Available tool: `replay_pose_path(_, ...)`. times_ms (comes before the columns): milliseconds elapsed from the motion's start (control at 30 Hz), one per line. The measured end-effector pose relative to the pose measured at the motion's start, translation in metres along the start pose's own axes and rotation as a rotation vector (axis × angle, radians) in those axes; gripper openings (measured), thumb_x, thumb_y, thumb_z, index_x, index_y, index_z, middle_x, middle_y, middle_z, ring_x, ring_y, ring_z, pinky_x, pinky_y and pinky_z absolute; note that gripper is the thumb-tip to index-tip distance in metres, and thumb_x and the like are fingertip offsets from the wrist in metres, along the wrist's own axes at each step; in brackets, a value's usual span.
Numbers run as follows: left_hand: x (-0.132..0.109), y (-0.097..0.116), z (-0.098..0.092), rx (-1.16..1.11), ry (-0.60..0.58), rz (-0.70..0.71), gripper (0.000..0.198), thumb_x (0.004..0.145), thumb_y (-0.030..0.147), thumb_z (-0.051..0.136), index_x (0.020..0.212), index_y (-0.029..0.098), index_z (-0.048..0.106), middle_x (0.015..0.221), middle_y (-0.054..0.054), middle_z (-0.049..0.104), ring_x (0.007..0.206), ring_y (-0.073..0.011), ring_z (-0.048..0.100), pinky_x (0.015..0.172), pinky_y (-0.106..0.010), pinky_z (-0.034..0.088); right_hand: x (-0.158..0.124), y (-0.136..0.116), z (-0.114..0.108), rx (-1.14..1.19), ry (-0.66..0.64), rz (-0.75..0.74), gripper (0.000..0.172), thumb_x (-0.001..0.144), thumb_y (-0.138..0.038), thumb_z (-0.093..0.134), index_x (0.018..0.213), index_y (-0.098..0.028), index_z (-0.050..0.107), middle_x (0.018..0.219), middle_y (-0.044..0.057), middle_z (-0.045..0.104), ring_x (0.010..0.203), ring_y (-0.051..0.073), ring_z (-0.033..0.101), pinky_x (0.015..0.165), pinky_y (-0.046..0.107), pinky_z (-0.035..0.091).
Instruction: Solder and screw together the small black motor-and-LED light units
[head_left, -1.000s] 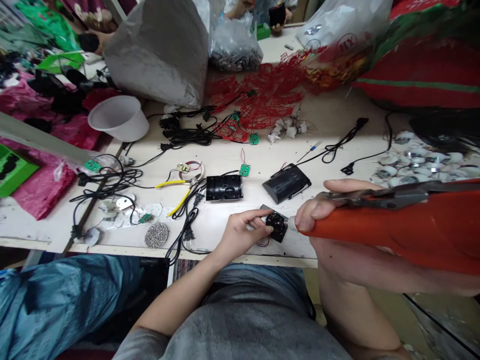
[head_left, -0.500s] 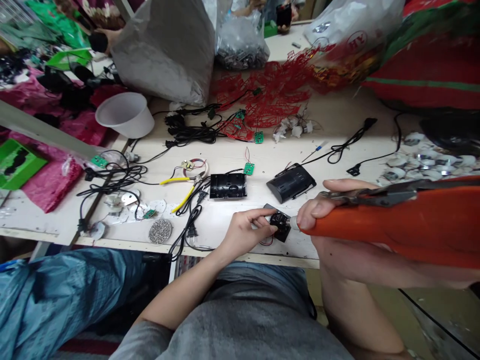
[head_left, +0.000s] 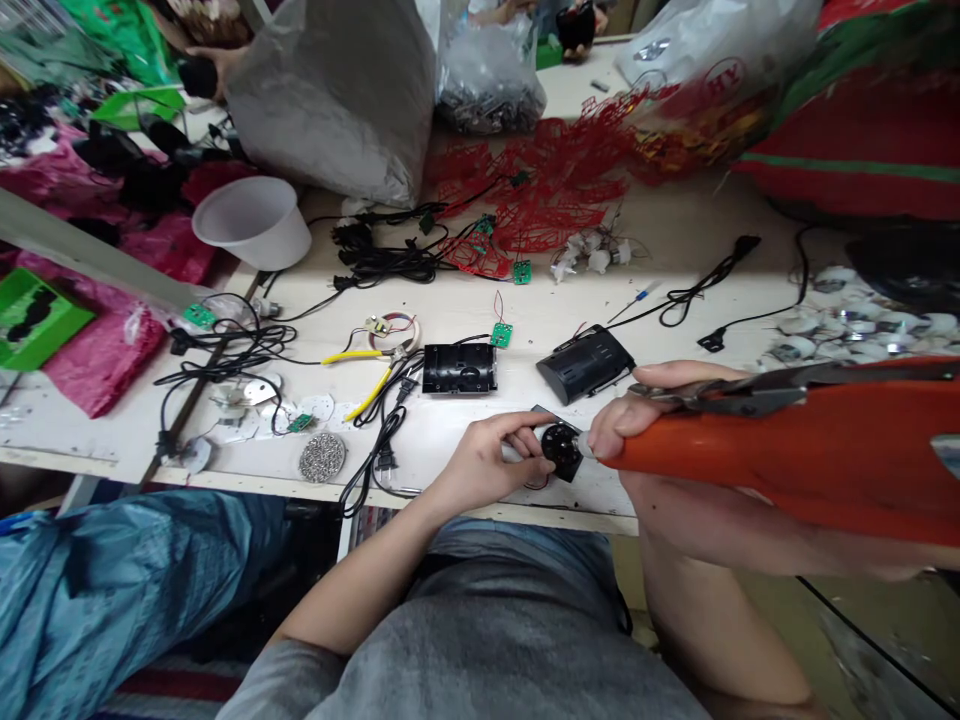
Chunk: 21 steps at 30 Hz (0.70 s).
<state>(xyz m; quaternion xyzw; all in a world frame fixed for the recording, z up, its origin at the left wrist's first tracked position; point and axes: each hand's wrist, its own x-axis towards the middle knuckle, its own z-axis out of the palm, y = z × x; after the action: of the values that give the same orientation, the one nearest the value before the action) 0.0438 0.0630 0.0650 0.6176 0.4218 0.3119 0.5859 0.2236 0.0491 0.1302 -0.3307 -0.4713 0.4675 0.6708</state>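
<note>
Between the thumb and fingers of my left hand [head_left: 487, 455] is a small round part [head_left: 560, 447] with a black face and some white at its side. A flat black piece [head_left: 571, 468] lies beneath it; whether they are joined I cannot tell. My right hand [head_left: 626, 425] is wrapped round an orange power screwdriver [head_left: 735, 440], whose pale nose reaches the round part from the right. A grey metal piece [head_left: 739, 392] runs along the top of the screwdriver. Just beyond my hands lie a closed black casing [head_left: 585, 362] and an open black casing half [head_left: 460, 370].
Yellow-handled pliers [head_left: 375, 385], a green circuit board [head_left: 502, 335] and coiled black cables [head_left: 386, 440] lie on the bench. A white tub [head_left: 255, 225] and a large grey bag [head_left: 334, 100] stand behind. White round parts [head_left: 847, 320] are heaped at the right.
The round part in my left hand has turned, so its round black face and white side now show. The screwdriver stays at it. The whole view has shifted slightly.
</note>
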Motion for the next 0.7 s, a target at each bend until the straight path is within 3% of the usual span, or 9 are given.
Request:
replay_pose_path(133,0.0,-0.008,-0.011,0.255,-0.011,0.226,0.076,0.067,0.017,0.085,0.138,0.025,0.059,0.124,-0.011,0.061,0.116,-0.0273,0.059,0.101,-0.044,0.05,0.004,-0.003,0.003,0.011,-0.007,0.002,0.045,0.096,-0.056,0.046,0.107,-0.023,0.073,0.079,0.005,0.066,0.06,0.022,0.064,0.055,0.04,0.054)
replay_pose_path(233,0.004,-0.015,-0.01,0.337,-0.083,0.287,0.086,0.067,0.022,0.087,0.145,0.028,0.051,0.146,-0.014,0.051,0.136,-0.0338,0.047,0.115,-0.053,0.039,0.005,-0.004,0.005,-0.006,-0.022,0.017,0.041,0.094,-0.057,0.053,0.106,-0.024,0.074,0.077,0.004,0.067,0.059,0.021,0.064,0.056,0.039,0.053)
replay_pose_path(333,0.009,-0.021,-0.003,0.376,-0.113,0.295,0.09,0.065,0.033,0.09,0.144,0.025,0.05,0.149,-0.016,0.05,0.138,-0.0361,0.047,0.115,-0.055,0.038,0.006,-0.005,0.007,-0.061,-0.043,0.003,0.034,0.09,-0.056,0.063,0.104,-0.028,0.074,0.075,0.003,0.068,0.058,0.021,0.062,0.057,0.038,0.052)
replay_pose_path(500,0.014,-0.026,0.006,0.373,-0.038,0.291,0.066,0.067,0.041,0.089,0.125,0.019,0.065,0.14,-0.017,0.058,0.13,-0.0339,0.056,0.11,-0.049,0.046,0.006,-0.009,0.008,-0.137,-0.073,0.02,0.023,0.088,-0.048,0.07,0.102,-0.03,0.075,0.069,0.001,0.068,0.06,0.022,0.061,0.058,0.038,0.051)
replay_pose_path(700,0.014,-0.022,0.004,0.337,-0.053,0.246,0.062,0.066,0.034,0.091,0.123,0.024,0.068,0.141,-0.014,0.057,0.131,-0.0338,0.055,0.109,-0.05,0.047,0.005,-0.006,0.014,-0.015,-0.05,-0.022,0.05,0.085,-0.067,0.061,0.1,-0.022,0.075,0.074,0.003,0.065,0.055,0.021,0.061,0.051,0.037,0.049)
